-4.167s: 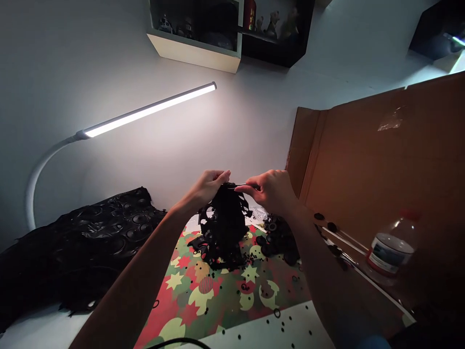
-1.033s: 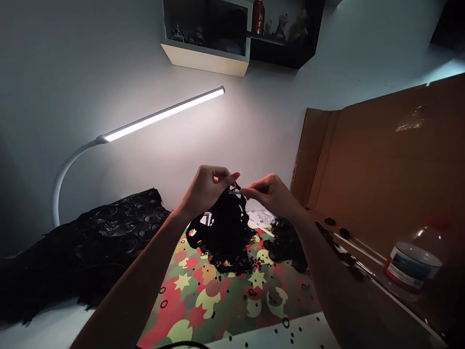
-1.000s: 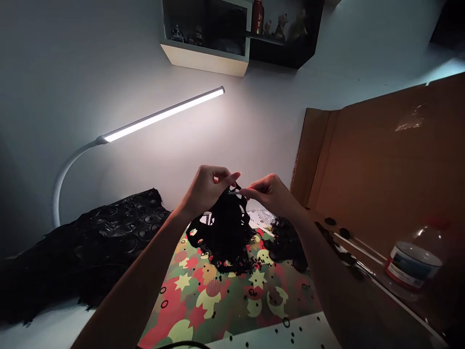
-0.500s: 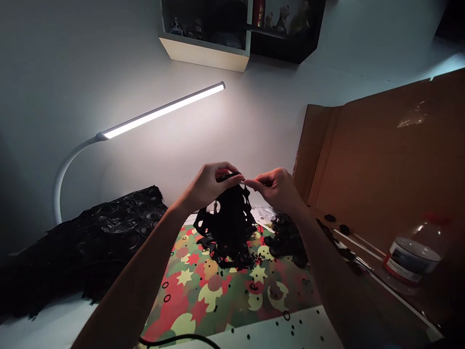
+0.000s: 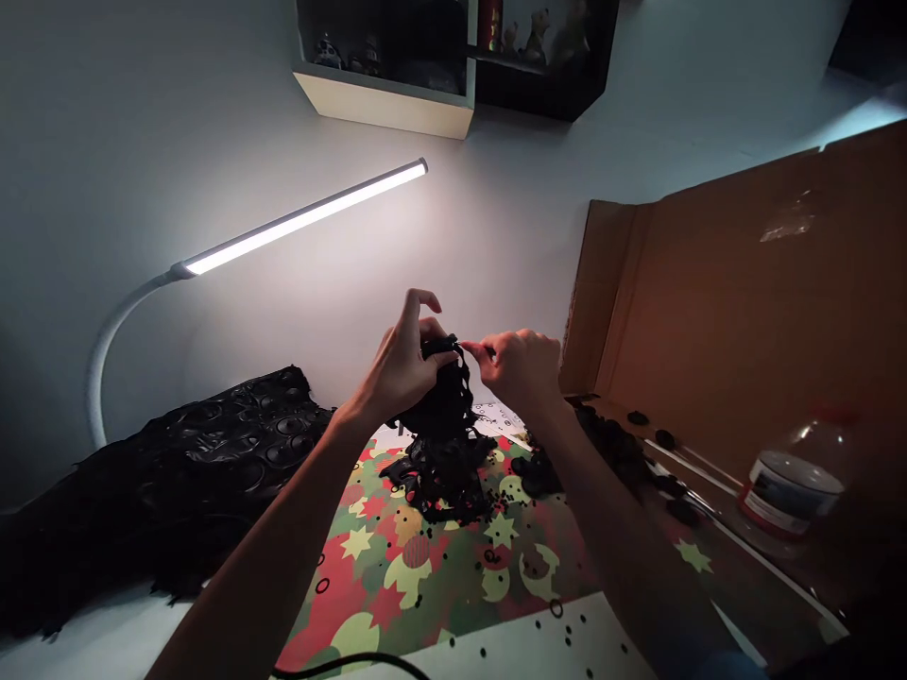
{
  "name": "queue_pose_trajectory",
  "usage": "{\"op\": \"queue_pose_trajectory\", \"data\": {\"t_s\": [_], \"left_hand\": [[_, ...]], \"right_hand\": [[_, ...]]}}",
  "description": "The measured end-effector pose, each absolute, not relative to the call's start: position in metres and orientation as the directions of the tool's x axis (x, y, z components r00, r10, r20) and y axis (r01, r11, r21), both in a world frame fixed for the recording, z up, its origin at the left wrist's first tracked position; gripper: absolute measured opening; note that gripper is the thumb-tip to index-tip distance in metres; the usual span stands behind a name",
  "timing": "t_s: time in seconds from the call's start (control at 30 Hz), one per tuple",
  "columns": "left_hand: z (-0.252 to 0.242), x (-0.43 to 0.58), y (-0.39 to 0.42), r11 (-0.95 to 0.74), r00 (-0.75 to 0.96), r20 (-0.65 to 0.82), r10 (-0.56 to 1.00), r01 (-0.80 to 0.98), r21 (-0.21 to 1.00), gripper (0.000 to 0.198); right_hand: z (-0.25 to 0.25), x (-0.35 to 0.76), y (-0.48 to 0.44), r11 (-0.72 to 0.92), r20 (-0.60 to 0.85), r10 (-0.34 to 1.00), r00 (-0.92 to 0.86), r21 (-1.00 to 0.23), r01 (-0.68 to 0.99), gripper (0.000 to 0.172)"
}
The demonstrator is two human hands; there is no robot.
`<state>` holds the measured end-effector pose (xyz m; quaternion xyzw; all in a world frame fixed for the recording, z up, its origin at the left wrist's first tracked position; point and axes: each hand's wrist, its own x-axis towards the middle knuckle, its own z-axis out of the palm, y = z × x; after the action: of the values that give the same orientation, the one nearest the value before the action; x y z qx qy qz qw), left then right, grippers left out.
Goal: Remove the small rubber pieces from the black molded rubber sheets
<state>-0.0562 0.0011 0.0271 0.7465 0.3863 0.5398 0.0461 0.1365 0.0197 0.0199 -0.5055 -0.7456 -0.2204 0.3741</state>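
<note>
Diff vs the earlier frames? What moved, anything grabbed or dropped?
The left hand has lifted its index finger off, curled above the black perforated piece; thumb and other fingers keep their grip. The right hand has curled tighter, still pinching a thin tool at the piece's top edge. Nothing let go. Unchanged: piece's lower end on the patterned mat, lamp lit, bottle, cardboard box.

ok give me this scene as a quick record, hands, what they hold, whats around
left hand: grips top of black punched sheet, forefinger raised
right hand: pinches a thin tool at the sheet's top edge; kind unclear
sheet: hangs down onto patterned mat
on mat: small black rings scattered
left of mat: black sheet pile
right: cardboard box, bottle
light: lamp, on
</note>
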Motion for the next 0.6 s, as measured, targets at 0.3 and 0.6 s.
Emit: {"op": "queue_pose_trajectory", "data": {"t_s": [0.3,0.6], "left_hand": [[0.032,-0.052,-0.003,-0.689,0.120,0.707,0.697,0.388,0.613,0.069],[0.047,-0.041,-0.030,-0.751,0.144,0.737,0.660,0.140,0.645,0.066]], "right_hand": [[0.021,0.132,0.022,0.372,0.776,0.622,-0.103,-0.177,0.911,0.060],[0.033,0.146,0.009,0.499,0.810,0.583,-0.072,-0.287,0.818,0.062]]}}
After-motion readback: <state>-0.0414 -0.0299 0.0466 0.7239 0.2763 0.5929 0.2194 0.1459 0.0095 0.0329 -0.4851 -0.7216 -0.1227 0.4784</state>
